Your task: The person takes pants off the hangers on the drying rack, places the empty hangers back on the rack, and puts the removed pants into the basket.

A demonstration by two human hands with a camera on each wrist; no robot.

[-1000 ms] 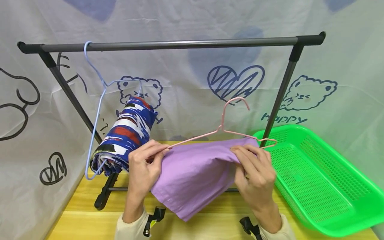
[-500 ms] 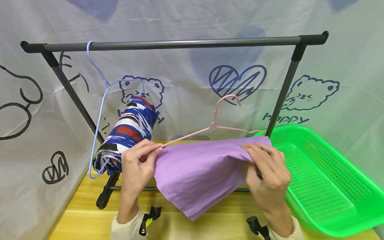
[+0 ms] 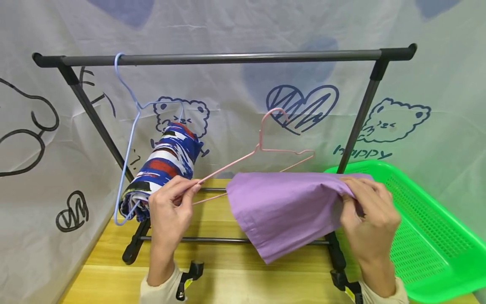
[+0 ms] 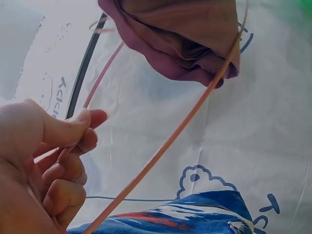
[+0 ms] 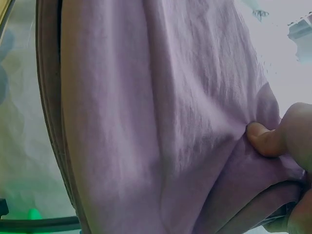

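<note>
Both pinched — pink hanger extends rightward from the left grip, purple cloth leftward from the right grip.

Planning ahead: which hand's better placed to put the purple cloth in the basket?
Probably the right hand: it grips the purple cloth near the green basket; the left hand pinches the pink hanger.

Thin pink hanger, held aslant, hook uppermost, plain purple cloth, layered and creased, one corner drooping, covering part of the hanger's lower bar in the head view
</note>
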